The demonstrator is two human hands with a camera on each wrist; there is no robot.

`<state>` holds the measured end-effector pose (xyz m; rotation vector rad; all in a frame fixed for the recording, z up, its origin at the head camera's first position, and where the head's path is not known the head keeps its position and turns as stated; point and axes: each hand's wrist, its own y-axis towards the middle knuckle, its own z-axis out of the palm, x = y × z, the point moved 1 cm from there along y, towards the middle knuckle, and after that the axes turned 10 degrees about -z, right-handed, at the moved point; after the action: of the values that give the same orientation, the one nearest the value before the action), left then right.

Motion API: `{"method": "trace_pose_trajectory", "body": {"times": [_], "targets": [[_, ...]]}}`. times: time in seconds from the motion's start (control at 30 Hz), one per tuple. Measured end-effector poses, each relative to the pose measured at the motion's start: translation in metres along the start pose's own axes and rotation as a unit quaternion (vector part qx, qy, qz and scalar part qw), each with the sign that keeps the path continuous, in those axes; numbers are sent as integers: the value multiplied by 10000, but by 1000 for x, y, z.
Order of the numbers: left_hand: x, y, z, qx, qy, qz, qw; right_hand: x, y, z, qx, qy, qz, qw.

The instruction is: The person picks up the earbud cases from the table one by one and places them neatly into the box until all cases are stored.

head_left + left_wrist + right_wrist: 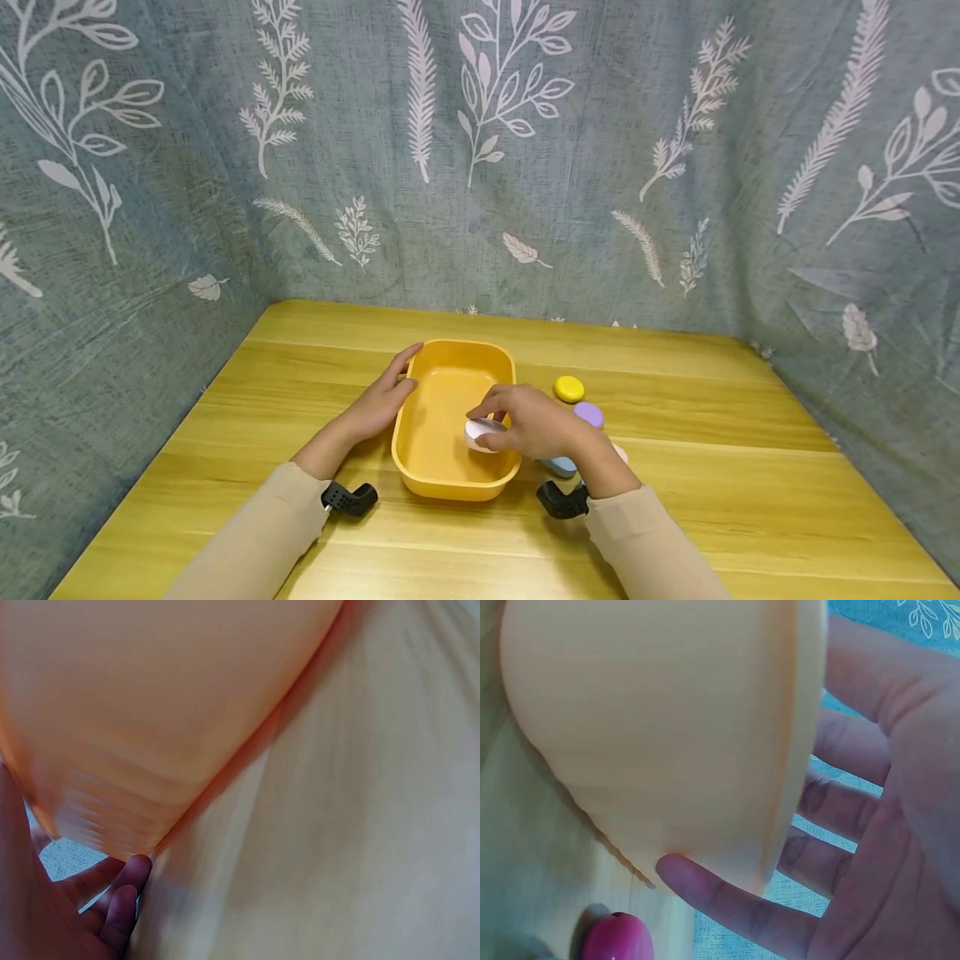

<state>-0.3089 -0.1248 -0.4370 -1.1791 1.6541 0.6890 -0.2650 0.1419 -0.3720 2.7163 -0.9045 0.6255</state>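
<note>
A yellow-orange plastic basin (442, 400) stands on the wooden table. My left hand (378, 404) holds its left side near the far corner, thumb at the rim; in the left wrist view, fingertips (136, 868) touch the outer wall. My right hand (536, 421) reaches over the right rim, pinching a small white rounded object (480, 430) between thumb and fingers, inside the basin's outline. Whether that object touches the basin floor I cannot tell. In the right wrist view, the little finger (705, 889) lies against the outer wall; the basin hides the white object there.
Right of the basin lie a yellow rounded piece (569, 389), a purple one (588, 414), a blue one (561, 467) and a pale pink one (621, 454), partly behind the right arm. A patterned grey-blue curtain (480, 233) borders the table (720, 500).
</note>
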Motion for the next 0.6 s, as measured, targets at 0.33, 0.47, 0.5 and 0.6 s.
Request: {"method": "trace_pose_trajectory", "body": {"times": [0.33,0.47,0.5,0.6], "targets": [[-18,-13,0,38,59,-3,10000,2,3,5,181,-65,-96,9998],[-12,-8,0,14,63,-22,10000,2,3,6,280,-57,-59,9996],[-8,-6,0,-8,77,-9,10000,2,3,6,301,-33,-46,9995],[2,2,1,-86,97,16,9999,3,3,8,357,29,-85,9993]]}}
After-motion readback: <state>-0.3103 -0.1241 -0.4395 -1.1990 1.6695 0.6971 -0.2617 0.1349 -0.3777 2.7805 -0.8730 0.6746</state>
